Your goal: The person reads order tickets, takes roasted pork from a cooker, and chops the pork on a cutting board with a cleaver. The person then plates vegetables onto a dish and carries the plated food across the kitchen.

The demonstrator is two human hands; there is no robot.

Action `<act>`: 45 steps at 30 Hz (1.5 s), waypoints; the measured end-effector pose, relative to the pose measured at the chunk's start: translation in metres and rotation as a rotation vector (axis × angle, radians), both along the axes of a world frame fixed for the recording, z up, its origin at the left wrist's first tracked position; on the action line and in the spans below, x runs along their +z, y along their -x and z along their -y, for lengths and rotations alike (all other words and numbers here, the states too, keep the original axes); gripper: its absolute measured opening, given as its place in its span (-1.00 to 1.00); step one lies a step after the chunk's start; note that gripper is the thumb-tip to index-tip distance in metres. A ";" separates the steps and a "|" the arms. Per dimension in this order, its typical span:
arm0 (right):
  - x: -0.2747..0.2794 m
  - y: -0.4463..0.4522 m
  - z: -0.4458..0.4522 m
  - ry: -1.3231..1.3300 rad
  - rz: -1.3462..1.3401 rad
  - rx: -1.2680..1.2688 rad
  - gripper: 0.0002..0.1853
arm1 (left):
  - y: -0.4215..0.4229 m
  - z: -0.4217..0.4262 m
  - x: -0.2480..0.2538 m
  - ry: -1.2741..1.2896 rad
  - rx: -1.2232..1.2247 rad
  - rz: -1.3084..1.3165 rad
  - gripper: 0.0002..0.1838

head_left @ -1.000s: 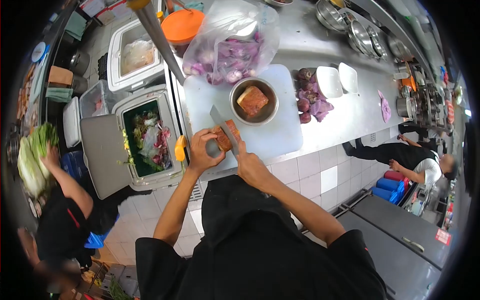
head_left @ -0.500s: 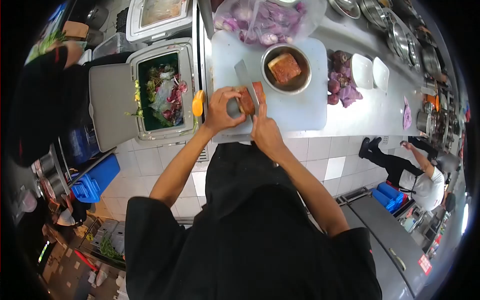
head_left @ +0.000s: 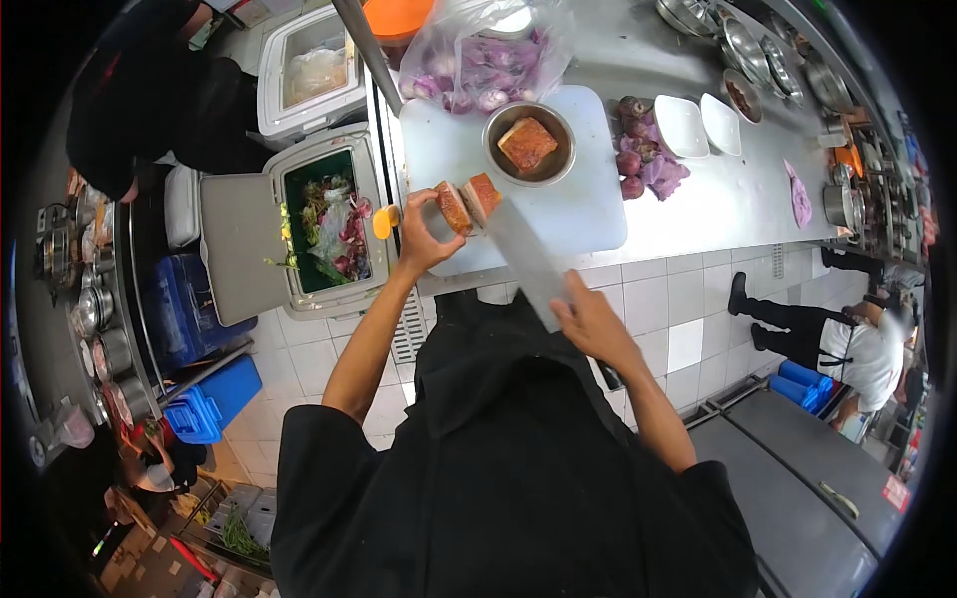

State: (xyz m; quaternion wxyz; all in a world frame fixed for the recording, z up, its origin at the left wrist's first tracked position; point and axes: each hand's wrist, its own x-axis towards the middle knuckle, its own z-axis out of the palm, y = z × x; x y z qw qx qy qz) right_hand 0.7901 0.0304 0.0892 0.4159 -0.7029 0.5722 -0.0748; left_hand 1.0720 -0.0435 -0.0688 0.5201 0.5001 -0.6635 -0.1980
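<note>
**Two pieces of meat (head_left: 454, 211) under my left hand (head_left: 427, 237), knife (head_left: 528, 264) in my right**

My right hand (head_left: 590, 321) is closed on the knife, in front of me at the near side of the counter (head_left: 743, 194). The blade slants up and left, its far end close by the right piece of meat; I cannot tell whether they touch. My left hand is curled round the left piece, fingers at its far end and thumb at its near end. Both pieces sit on the near left part of the white board (head_left: 588, 214), side by side, with a narrow gap between them.

To my left, a yellow thing (head_left: 384, 221) lies by the bin (head_left: 334, 299), which is open with scraps (head_left: 324, 224) in it. Farther along the board is a steel bowl (head_left: 565, 145) holding a browned slab (head_left: 526, 144). Right of the board are onions (head_left: 630, 164), then two white dishes (head_left: 681, 127). Past the bowl, a clear bag (head_left: 488, 65) of purple onions overlaps the board's far edge. More metal bowls (head_left: 743, 50) are at the far right. Well off to my right stands a person (head_left: 862, 349) in a white top.
</note>
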 end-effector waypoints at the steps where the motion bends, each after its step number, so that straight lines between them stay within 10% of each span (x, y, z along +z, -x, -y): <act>1: 0.010 0.011 -0.002 -0.046 0.054 -0.068 -0.69 | 0.002 0.000 0.004 -0.004 -0.005 0.021 -0.22; 8: -0.060 0.047 0.088 0.581 -0.297 -0.343 -0.60 | 0.011 0.001 0.026 -0.077 -0.036 0.203 -0.20; 18: -0.107 0.013 0.126 0.633 -0.462 -0.264 -0.58 | 0.004 -0.020 0.001 -0.104 0.076 -0.065 -0.12; 21: -0.069 -0.046 0.109 0.431 0.010 -0.064 -0.54 | 0.004 -0.021 0.000 -0.182 0.032 -0.139 -0.11; 30: -0.114 -0.113 0.106 0.452 0.077 -0.303 -0.52 | 0.011 -0.010 0.025 -0.163 0.125 0.001 -0.14; 36: -0.034 -0.046 0.115 0.252 0.199 -0.353 -0.65 | 0.023 0.019 0.069 -0.356 0.041 0.351 -0.23; 40: -0.071 -0.040 0.177 0.713 0.009 -0.287 -0.64 | 0.043 0.042 0.074 -0.498 -0.030 0.787 -0.22; 43: -0.086 -0.037 0.181 0.831 -0.057 -0.117 -0.62 | 0.046 0.058 0.076 -0.433 -0.025 0.697 -0.32; 45: -0.085 -0.029 0.177 0.873 -0.005 -0.042 -0.57 | 0.048 0.076 0.068 -0.436 0.035 0.163 -0.41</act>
